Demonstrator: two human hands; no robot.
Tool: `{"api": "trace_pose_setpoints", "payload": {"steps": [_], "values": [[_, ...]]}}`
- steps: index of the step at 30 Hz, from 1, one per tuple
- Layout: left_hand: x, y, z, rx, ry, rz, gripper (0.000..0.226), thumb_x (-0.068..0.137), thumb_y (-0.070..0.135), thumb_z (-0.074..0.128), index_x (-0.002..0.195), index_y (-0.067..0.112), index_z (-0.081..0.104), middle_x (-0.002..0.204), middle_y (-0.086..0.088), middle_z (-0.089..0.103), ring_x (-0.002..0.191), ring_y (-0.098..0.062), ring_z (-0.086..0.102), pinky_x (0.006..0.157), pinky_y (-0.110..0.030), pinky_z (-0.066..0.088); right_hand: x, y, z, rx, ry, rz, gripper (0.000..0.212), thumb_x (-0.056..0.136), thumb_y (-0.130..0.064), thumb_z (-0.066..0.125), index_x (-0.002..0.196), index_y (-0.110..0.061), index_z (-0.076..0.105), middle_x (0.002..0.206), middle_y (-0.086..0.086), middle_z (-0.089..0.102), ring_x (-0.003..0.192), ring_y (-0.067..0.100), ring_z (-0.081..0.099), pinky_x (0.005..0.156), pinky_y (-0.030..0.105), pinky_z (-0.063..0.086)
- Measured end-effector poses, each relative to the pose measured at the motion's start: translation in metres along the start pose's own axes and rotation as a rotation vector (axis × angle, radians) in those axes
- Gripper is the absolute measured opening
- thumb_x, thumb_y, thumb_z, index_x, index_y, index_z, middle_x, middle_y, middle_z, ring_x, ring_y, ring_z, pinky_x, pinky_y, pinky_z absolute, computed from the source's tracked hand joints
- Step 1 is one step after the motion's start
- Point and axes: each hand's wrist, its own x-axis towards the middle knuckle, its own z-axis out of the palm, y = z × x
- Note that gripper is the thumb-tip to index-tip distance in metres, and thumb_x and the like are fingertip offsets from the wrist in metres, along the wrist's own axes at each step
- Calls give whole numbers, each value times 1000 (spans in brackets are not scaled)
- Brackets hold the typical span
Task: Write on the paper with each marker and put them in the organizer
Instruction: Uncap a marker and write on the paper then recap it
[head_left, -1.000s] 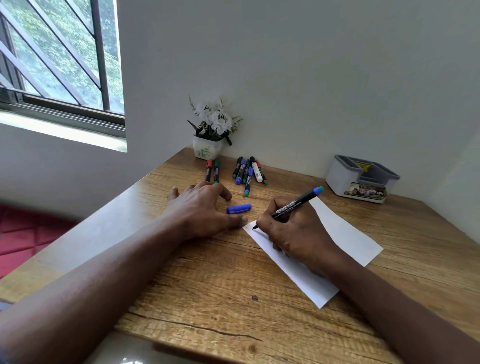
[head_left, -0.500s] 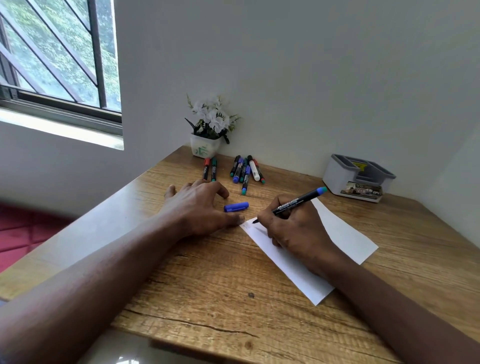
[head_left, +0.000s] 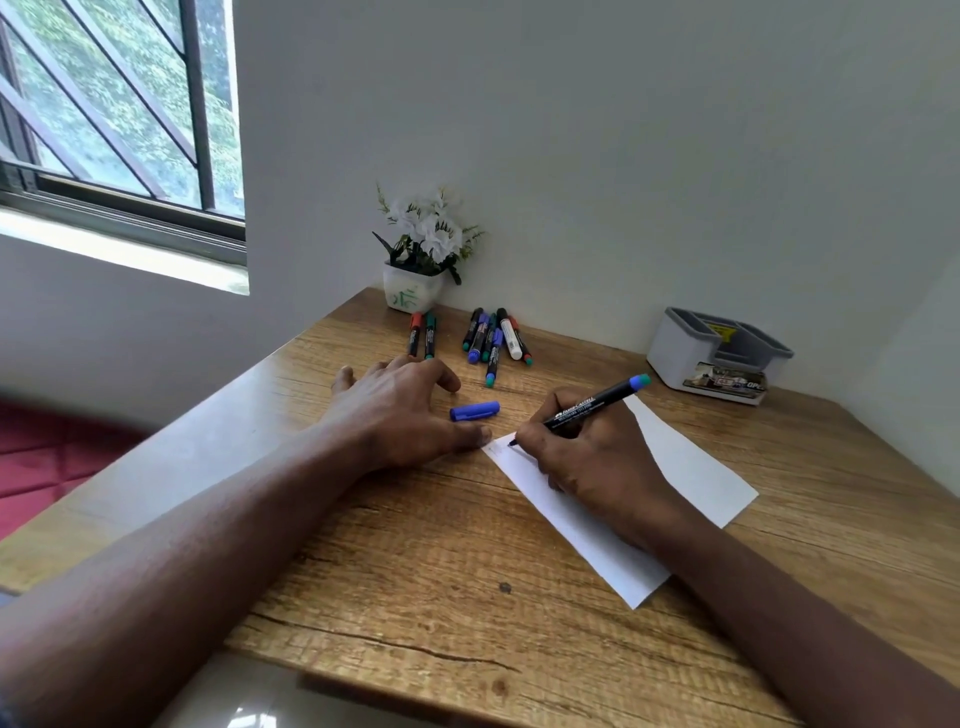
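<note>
Looks barely begun. Grips an uncapped blue marker (head_left: 589, 406) in the right hand (head_left: 592, 460), tip down on the left corner of the paper (head_left: 691, 467), with hardly any ink visible. Rests the left hand (head_left: 397, 413) open, fingers spread, on the worktop (head_left: 415, 551) beside that corner, by the loose blue cap (head_left: 474, 410). Leaves the other markers (head_left: 493, 340) near the flowerpot (head_left: 410, 297); shows none in the organizer (head_left: 670, 345).

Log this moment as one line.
step: writing | right hand: grips black marker with blue end, tip on white paper | left hand: spread on wooden table, thumb by paper corner | blue cap: on table | grey plastic organizer: untouched
</note>
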Motion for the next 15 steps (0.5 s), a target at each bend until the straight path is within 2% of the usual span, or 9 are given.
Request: {"api": "trace_pose_setpoints", "payload": {"steps": [3,9,12,15], "values": [[0,0,0,0,-5,-2,73,76,78,62,137,41,48,157,2,39,147,-22,33,122,-61,9,0,0,-2,79,8,44,12,88,-11,72,78,-5,68,53,-1,63,45,8,57,48,20,45],[-1,-1,0,-4,12,6,73,75,78,62,136,41,50,154,1,42,146,-22,35,121,-61,12,1,-3,-1,24,-6,37,17,87,-10,73,75,-2,64,52,1,63,44,11,58,46,20,45],[-1,0,-1,-4,9,4,73,76,78,62,136,40,50,154,1,43,145,-23,35,121,-61,12,0,-3,-1,59,5,68,12,88,-9,73,80,-1,67,56,4,66,44,10,59,44,17,43],[0,-1,-1,-5,6,2,73,75,79,62,137,41,50,154,0,43,145,-23,35,121,-61,12,0,-2,0,44,24,81,15,88,-11,73,76,-6,66,53,1,64,43,10,58,42,17,42]]}}
